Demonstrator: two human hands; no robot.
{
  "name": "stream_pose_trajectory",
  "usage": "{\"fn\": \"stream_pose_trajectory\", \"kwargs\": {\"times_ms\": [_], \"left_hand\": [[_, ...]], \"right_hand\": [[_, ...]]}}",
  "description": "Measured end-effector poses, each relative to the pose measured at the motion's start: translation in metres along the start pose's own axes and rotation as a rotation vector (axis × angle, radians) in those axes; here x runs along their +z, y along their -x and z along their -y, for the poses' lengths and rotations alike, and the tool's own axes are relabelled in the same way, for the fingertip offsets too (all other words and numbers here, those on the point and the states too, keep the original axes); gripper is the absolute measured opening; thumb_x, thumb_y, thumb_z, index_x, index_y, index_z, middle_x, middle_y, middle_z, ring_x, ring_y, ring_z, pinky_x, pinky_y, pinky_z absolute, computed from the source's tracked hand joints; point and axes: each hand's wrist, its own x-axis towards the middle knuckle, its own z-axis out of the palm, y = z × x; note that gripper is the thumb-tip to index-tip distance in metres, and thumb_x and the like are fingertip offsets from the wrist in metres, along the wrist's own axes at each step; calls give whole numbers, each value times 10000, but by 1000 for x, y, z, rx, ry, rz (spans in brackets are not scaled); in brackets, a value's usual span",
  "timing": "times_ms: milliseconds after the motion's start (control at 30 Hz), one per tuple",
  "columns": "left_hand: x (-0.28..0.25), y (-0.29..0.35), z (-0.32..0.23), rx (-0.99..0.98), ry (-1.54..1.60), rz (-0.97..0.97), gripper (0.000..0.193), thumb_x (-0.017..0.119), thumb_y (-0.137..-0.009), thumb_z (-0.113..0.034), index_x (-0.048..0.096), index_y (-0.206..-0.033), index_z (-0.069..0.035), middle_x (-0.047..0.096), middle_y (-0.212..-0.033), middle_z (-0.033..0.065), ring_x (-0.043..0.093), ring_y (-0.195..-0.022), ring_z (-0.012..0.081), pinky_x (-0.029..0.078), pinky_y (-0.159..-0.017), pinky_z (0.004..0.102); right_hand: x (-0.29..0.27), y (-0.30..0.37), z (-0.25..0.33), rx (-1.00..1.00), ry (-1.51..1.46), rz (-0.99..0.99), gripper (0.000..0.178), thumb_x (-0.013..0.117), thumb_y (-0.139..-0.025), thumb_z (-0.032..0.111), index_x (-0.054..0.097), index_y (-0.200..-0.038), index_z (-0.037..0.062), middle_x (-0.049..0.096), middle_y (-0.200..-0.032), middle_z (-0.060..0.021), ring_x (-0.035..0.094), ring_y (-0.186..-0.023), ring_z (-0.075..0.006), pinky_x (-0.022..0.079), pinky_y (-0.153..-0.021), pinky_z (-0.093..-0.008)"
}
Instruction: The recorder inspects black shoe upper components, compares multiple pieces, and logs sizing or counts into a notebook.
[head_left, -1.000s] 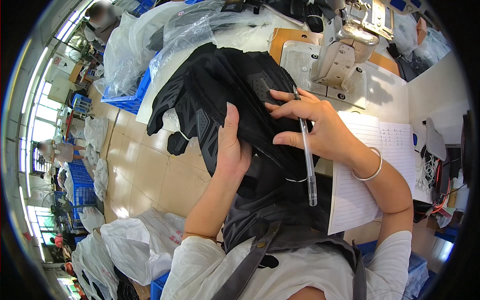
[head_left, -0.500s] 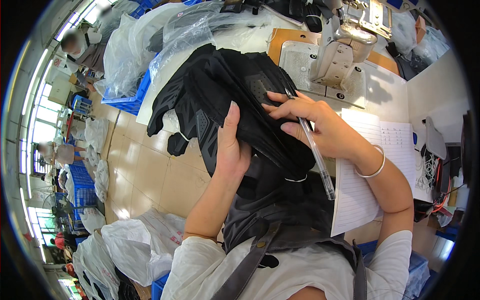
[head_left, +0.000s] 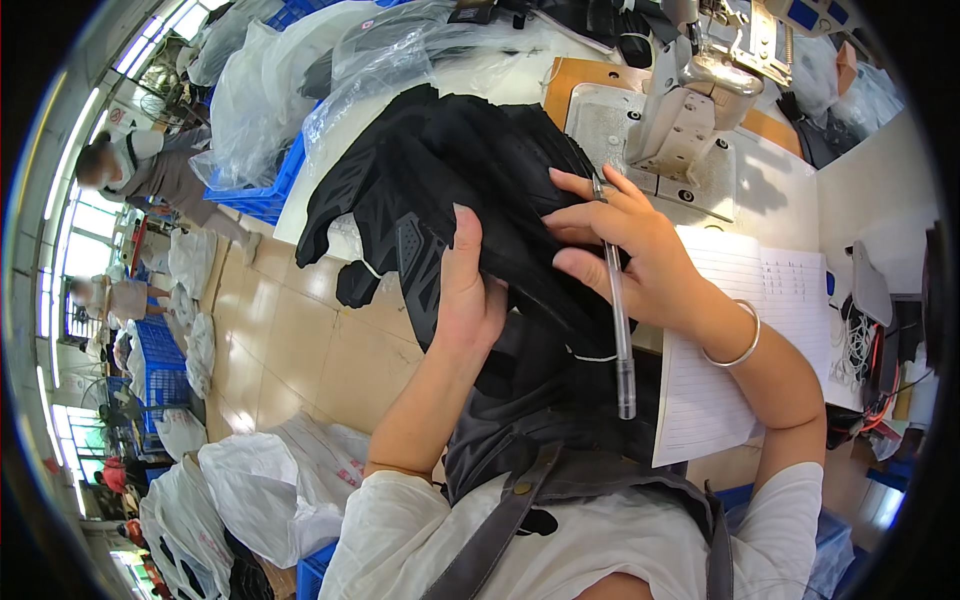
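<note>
A bundle of black fabric pieces [head_left: 440, 140], some with raised dark panels, hangs over the near edge of the white table and into my lap. My left hand [head_left: 468, 295] grips its near side, thumb up on top and fingers hidden underneath. Over the right side of the bundle is my right hand [head_left: 640, 250], its fingertips on the cloth. A clear pen [head_left: 618, 320] is tucked between its fingers, pointing down toward my lap. A thin white tie [head_left: 592, 357] shows at the bundle's lower end.
Right of the bundle lies an open lined notebook [head_left: 705, 390] with handwriting. A sewing machine [head_left: 690, 110] stands beyond it. Plastic bags [head_left: 265, 100] fill a blue crate [head_left: 265, 200] at the left; white sacks [head_left: 255, 480] sit lower left. Other people stand in the far left background.
A fold of black fabric now covers the perforated panel near my right fingers. The pen has swung closer to upright, its lower end moving left. A person in the background has moved.
</note>
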Motion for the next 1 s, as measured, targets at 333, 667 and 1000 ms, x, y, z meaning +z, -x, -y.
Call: {"fn": "stream_pose_trajectory", "kwargs": {"times_ms": [333,667,1000], "left_hand": [[-2,-4,5,28,20,-82,694,507,-862,-553,443,-1274,1,525,-1273,84,502,-1171,195,390,-1000,353],[3,-1,3,15,70,-58,640,487,-893,-519,455,-1268,-2,540,-1261,84,521,-1153,194,402,-991,351],[-3,-3,1,8,-10,-13,646,502,-908,-502,372,-1361,-60,443,-1364,104,423,-1250,240,313,-1071,396]], "right_hand": [[-1,-1,3,34,-7,57,302,725,-780,292,650,-955,58,652,-1001,-68,434,-1270,-290,241,-1071,-528],[6,1,-3,79,7,-3,365,607,-753,-2,579,-1107,80,637,-1109,-81,423,-1288,-271,267,-1069,-505],[1,-1,-1,-10,-58,120,269,710,-770,160,634,-1014,75,660,-1032,-75,493,-1222,-273,241,-1081,-520]]}}
